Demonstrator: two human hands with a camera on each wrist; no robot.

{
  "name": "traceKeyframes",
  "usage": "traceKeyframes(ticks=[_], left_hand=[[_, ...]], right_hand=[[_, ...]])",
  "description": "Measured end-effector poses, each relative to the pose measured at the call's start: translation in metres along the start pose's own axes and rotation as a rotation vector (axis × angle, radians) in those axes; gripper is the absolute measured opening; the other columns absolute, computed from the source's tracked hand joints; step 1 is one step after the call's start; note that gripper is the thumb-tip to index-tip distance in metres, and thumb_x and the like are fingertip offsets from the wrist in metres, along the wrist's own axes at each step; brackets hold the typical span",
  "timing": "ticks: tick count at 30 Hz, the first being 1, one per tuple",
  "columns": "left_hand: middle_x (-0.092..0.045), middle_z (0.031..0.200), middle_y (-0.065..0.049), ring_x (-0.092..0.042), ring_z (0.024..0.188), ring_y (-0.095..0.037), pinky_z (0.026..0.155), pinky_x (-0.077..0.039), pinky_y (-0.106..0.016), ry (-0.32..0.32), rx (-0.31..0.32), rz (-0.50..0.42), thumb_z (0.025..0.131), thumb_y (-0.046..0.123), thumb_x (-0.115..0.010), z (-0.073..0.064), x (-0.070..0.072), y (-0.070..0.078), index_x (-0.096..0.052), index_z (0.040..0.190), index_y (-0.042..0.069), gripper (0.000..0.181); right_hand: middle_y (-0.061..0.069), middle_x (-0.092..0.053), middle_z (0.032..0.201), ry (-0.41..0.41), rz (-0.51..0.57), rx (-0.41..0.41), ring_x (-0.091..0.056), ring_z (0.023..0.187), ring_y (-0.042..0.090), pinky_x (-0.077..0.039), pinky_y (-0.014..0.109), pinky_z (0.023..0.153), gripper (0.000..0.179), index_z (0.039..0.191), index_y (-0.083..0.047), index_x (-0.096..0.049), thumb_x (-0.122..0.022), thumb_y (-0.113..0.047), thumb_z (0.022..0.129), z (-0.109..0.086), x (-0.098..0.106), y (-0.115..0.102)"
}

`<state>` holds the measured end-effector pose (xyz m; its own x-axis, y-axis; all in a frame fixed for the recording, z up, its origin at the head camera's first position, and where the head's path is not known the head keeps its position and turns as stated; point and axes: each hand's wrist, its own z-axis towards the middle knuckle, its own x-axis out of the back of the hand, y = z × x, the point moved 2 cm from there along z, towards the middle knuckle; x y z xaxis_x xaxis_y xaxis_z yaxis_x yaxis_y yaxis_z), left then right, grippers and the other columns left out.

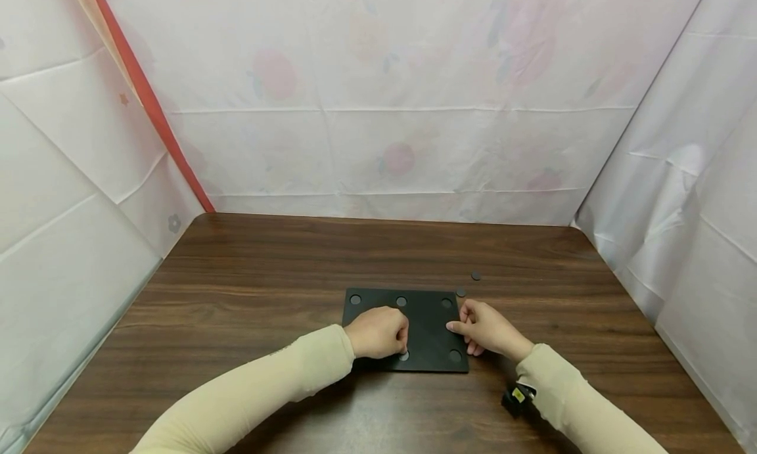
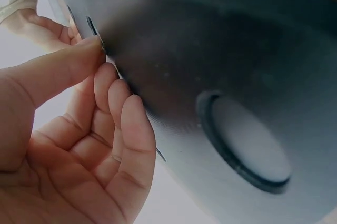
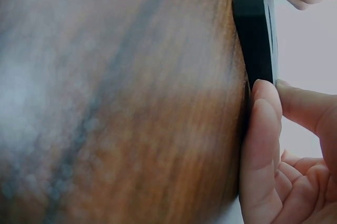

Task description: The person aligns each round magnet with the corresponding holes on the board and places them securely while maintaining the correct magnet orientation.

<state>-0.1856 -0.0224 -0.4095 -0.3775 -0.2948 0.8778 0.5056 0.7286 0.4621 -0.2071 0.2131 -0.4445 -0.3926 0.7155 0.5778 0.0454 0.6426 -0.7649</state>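
A black rectangular board (image 1: 430, 332) with round recesses lies on the wooden table. My right hand (image 1: 487, 329) holds its right edge, thumb on top and fingers along the side, as the right wrist view shows. Over the front middle of the board, my left hand (image 1: 378, 332) is bent downward. Its thumb (image 2: 79, 56) and index finger meet at the surface beside a recess; I cannot tell whether a small piece is between them. A larger-looking recess (image 2: 250, 140) is nearer the left wrist camera. Part of the board's left side is hidden under the left hand and sleeve.
Two small dark discs, a farther disc (image 1: 476, 276) and a nearer disc (image 1: 461, 292), lie on the table (image 1: 266, 263) beyond the board's back right corner. White patterned cloth (image 1: 367, 145) hangs behind the table and along both sides.
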Motion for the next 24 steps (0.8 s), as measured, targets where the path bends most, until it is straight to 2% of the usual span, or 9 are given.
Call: traceKeyframes(ticks=[5, 10, 13, 17, 24], left_hand=[[-0.063, 0.07, 0.013, -0.053, 0.059, -0.001, 0.056, -0.043, -0.021, -0.007, -0.012, -0.099, 0.09, 0.01, -0.068, -0.002, 0.004, -0.004, -0.065, 0.068, 0.016, 0.023], [-0.062, 0.073, 0.009, -0.052, 0.06, -0.006, 0.059, -0.044, -0.023, 0.046, 0.007, -0.225, 0.09, 0.016, -0.071, -0.005, 0.013, -0.013, -0.066, 0.075, 0.018, 0.016], [-0.062, 0.074, 0.009, -0.051, 0.062, -0.007, 0.06, -0.044, -0.023, 0.091, 0.013, -0.266, 0.091, 0.017, -0.069, -0.009, 0.018, -0.017, -0.067, 0.078, 0.02, 0.013], [-0.062, 0.078, 0.008, -0.052, 0.065, -0.008, 0.063, -0.045, -0.025, 0.184, 0.018, -0.292, 0.093, 0.018, -0.067, -0.017, 0.028, -0.025, -0.066, 0.083, 0.02, 0.011], [-0.064, 0.09, 0.005, -0.056, 0.078, -0.011, 0.076, -0.047, -0.03, 0.32, 0.074, -0.349, 0.096, 0.022, -0.063, -0.037, 0.041, -0.049, -0.069, 0.095, 0.015, 0.009]], right_hand=[[0.007, -0.053, 0.062, 0.004, -0.009, 0.002, -0.057, 0.045, 0.017, -0.053, 0.035, 0.048, 0.032, 0.087, -0.005, -0.047, -0.069, -0.028, 0.092, -0.001, -0.001, 0.0], [0.007, -0.053, 0.061, 0.003, -0.01, 0.004, -0.056, 0.044, 0.017, -0.053, 0.035, 0.047, 0.032, 0.087, -0.005, -0.047, -0.069, -0.029, 0.092, -0.002, -0.001, -0.001], [0.006, -0.053, 0.06, 0.003, -0.012, 0.002, -0.056, 0.044, 0.017, -0.053, 0.035, 0.047, 0.033, 0.086, -0.005, -0.047, -0.069, -0.029, 0.092, -0.002, -0.001, -0.001], [0.007, -0.053, 0.061, 0.003, -0.013, -0.001, -0.056, 0.044, 0.017, -0.053, 0.035, 0.048, 0.033, 0.087, -0.005, -0.047, -0.069, -0.029, 0.092, -0.001, 0.0, -0.001], [0.007, -0.053, 0.062, -0.009, -0.005, 0.02, -0.057, 0.045, 0.017, -0.054, 0.035, 0.049, 0.033, 0.086, -0.005, -0.047, -0.068, -0.029, 0.093, 0.0, 0.0, 0.0]])
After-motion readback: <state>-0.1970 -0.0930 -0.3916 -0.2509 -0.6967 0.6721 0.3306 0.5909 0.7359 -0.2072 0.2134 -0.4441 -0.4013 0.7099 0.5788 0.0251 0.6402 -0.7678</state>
